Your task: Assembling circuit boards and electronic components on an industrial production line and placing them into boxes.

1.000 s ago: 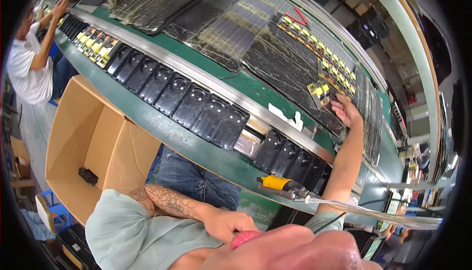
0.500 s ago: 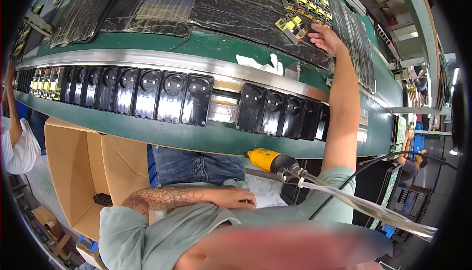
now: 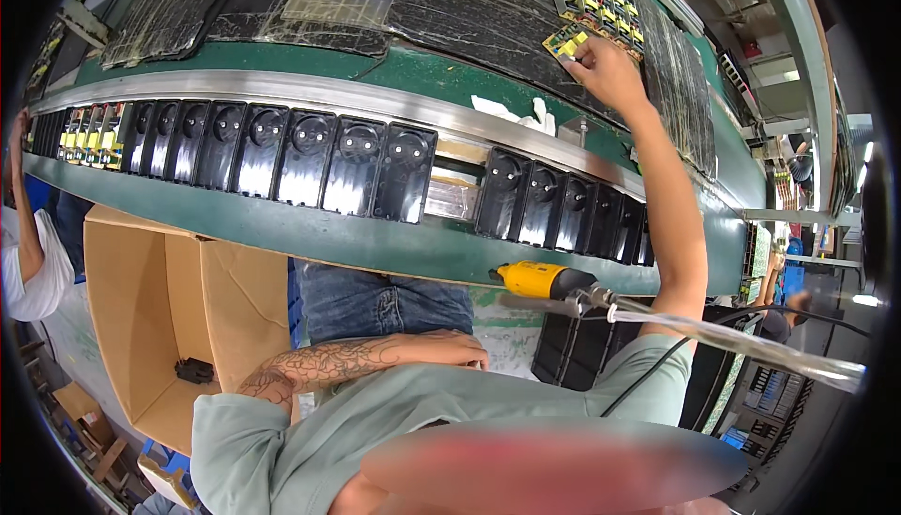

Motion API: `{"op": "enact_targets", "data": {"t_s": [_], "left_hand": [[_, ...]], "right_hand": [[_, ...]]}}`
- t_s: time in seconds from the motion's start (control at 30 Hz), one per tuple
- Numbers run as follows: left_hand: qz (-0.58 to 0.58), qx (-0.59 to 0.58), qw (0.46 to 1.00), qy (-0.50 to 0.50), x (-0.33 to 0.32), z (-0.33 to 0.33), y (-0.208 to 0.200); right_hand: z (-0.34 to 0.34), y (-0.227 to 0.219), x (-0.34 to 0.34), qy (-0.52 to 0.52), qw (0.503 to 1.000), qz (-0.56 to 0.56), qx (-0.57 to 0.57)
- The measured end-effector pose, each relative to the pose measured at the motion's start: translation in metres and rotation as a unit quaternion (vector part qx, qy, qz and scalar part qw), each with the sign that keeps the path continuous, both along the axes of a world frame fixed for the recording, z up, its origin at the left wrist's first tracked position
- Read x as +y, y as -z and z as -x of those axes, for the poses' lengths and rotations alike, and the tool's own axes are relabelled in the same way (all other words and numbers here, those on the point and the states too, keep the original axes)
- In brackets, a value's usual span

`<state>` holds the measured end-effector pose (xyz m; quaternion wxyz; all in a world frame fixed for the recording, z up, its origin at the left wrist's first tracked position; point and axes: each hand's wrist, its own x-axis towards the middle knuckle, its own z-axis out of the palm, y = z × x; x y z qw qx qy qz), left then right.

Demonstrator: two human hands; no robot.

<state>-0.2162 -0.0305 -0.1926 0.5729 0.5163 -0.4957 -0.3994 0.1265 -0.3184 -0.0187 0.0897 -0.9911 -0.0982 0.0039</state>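
Reaching far across the bench, my right hand [image 3: 608, 72] has its fingers closed at the near edge of a circuit board [image 3: 556, 45] with yellow parts. The fingers cover part of the board, which lies on a dark, scuffed mat [image 3: 469, 18]. Several similar circuit boards [image 3: 601, 8] are lined up just beyond it. My left hand [image 3: 446, 349] rests across my waist, its fingers loosely curled together with nothing visible in them. Between me and the mat, a row of black plastic socket housings [image 3: 352, 166] stands along a metal rail [image 3: 375, 105].
A yellow power screwdriver [image 3: 535, 280] hangs at the bench's near edge, its hose and cable running right. White crumpled scraps [image 3: 516, 113] lie behind the rail. An open cardboard box [image 3: 239, 299] holds a small black part. Another person's arm [image 3: 28, 234] is at far left.
My right hand has gone from beside the circuit board to closing on it. The view has shifted slightly, and the screwdriver appears farther right. My left hand stays at my waist.
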Motion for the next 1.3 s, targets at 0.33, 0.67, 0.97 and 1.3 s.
{"op": "enact_targets", "data": {"t_s": [0.33,0.67,0.97,1.3], "left_hand": [[-0.035,-0.04,0.998,-0.017,0.13,-0.071,-0.158],[0.154,0.092,0.823,-0.539,0.026,-0.207,-0.208],[0.22,0.357,0.802,-0.425,0.01,-0.211,-0.185],[0.234,0.333,0.838,-0.364,0.011,-0.204,-0.199]], "right_hand": [[0.046,-0.032,0.015,0.162,0.865,-0.473,0.045],[0.159,-0.046,0.109,0.055,0.569,-0.814,0.099],[0.187,-0.033,0.105,0.085,0.689,-0.71,0.114],[0.182,-0.028,0.086,0.011,0.623,-0.742,0.249]]}}
